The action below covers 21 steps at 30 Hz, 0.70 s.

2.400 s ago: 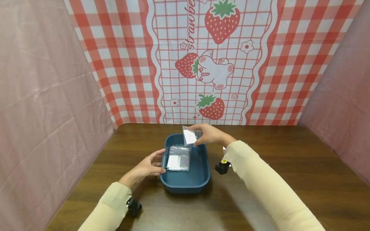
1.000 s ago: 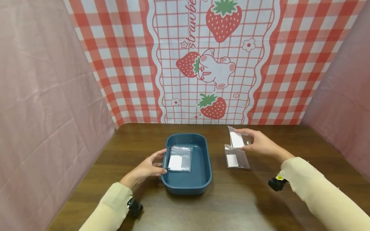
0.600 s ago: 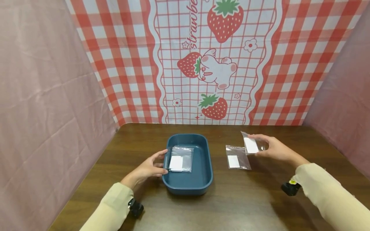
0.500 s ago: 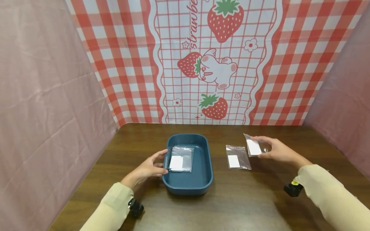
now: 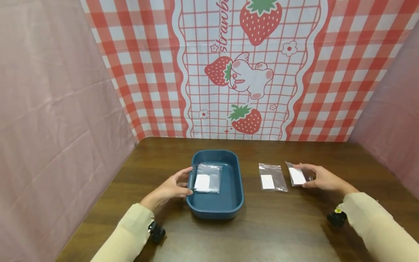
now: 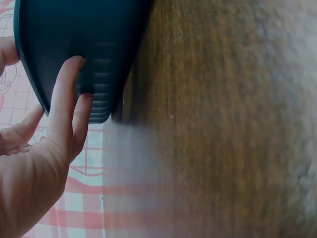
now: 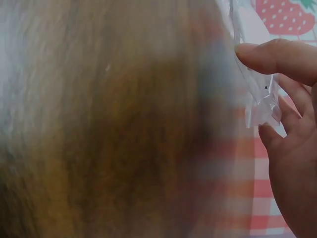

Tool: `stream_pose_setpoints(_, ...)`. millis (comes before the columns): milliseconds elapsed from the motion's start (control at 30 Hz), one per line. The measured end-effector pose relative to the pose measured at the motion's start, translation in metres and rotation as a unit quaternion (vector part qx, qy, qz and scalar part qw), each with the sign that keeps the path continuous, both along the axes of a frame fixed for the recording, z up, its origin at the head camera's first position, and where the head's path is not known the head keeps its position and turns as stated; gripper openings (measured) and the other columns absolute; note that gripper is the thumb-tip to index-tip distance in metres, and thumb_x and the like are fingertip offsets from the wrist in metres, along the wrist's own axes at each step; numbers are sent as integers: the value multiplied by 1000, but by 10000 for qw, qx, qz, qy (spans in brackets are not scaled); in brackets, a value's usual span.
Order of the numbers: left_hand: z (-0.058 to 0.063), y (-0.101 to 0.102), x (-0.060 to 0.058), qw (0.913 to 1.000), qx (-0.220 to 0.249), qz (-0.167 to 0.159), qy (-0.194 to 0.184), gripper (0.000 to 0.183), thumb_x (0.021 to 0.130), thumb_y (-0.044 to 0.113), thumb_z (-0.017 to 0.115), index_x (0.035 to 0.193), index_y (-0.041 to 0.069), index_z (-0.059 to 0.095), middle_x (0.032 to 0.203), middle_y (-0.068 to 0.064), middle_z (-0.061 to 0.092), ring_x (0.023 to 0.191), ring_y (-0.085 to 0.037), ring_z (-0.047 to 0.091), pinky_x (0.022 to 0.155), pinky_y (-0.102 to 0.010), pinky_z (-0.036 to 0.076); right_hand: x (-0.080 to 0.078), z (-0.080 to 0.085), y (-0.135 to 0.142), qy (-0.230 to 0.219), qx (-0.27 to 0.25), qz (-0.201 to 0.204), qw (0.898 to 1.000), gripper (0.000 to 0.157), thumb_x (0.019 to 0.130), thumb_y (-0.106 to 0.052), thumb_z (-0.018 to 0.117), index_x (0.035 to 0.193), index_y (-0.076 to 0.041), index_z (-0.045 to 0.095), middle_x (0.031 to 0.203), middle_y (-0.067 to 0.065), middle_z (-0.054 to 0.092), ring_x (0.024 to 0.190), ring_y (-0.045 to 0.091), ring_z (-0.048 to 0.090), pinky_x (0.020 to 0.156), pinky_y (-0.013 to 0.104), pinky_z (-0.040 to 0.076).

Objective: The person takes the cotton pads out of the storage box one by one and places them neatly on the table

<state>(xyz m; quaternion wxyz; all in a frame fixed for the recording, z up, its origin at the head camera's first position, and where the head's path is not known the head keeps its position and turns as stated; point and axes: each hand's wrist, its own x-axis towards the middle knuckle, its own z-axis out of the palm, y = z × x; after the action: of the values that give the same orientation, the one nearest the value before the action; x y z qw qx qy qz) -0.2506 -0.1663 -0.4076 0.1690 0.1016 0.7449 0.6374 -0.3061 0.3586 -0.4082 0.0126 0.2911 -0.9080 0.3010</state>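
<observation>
My left hand (image 5: 170, 187) holds the left rim of a deep blue plastic bin (image 5: 216, 214); in the left wrist view, two fingers (image 6: 62, 106) press its outer wall (image 6: 74, 29). Inside the bin, clear zip bags (image 5: 214, 178) with white cards lie against the left side. My right hand (image 5: 322, 178) pinches another clear zip bag (image 5: 297, 176) with a white card in it, low over the table and tilted. In the right wrist view, the thumb (image 7: 277, 57) and fingers grip the crinkled bag (image 7: 255, 79). Left of it, a similar zip bag (image 5: 278, 178) lies flat on the table.
The brown wooden table (image 5: 262, 233) runs back to a red-and-white checked strawberry cloth (image 5: 248, 83). Pink curtains (image 5: 59, 109) hang at both sides. A black wrist camera (image 5: 336, 218) hangs under each cuff.
My right hand has carried the zip bag from over the bin to the right, past the flat bag, and lowered it towards the table. My left hand stays on the bin.
</observation>
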Motion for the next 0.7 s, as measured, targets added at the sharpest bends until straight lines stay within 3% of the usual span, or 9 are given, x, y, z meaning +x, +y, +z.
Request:
stream_pose_setpoints(133, 1, 0, 0, 10000, -45, 27, -15, 81, 77, -1, 70, 146, 12, 30, 138, -22, 36, 111, -35, 50, 76, -40, 52, -1, -3, 3, -444, 97, -134, 9989, 62, 73, -13, 78, 127, 4, 52, 126, 27, 50, 113, 29, 45, 82, 23, 40)
stream_pose_setpoints(367, 1, -2, 0, 9999, -82, 69, -68, 81, 77, -1, 70, 146, 13, 30, 138, -23, 35, 111, -35, 51, 75, -40, 52, 0, -5, 4, -1257, 86, -195, 9918, 65, 75, -15, 76, 130, 4, 48, 129, 30, 44, 109, 38, 42, 84, 49, 38)
stream_pose_setpoints(467, 1, -2, -1, 10000, -55, 41, -64, 81, 77, -1, 70, 146, 13, 30, 138, -23, 35, 112, -36, 50, 75, -40, 52, -1, -7, 5, -1294, 178, -241, 9911, 64, 74, -15, 76, 130, 2, 49, 128, 29, 44, 109, 38, 42, 84, 50, 37)
stream_pose_setpoints(700, 1, -2, -1, 10000, 23, -41, 11, 81, 77, -2, 69, 146, 12, 28, 138, -23, 35, 112, -35, 50, 72, -38, 52, -2, -7, 6, -840, 380, 41, 9957, 59, 70, -14, 77, 122, 3, 55, 124, 24, 51, 107, 33, 45, 83, 48, 38)
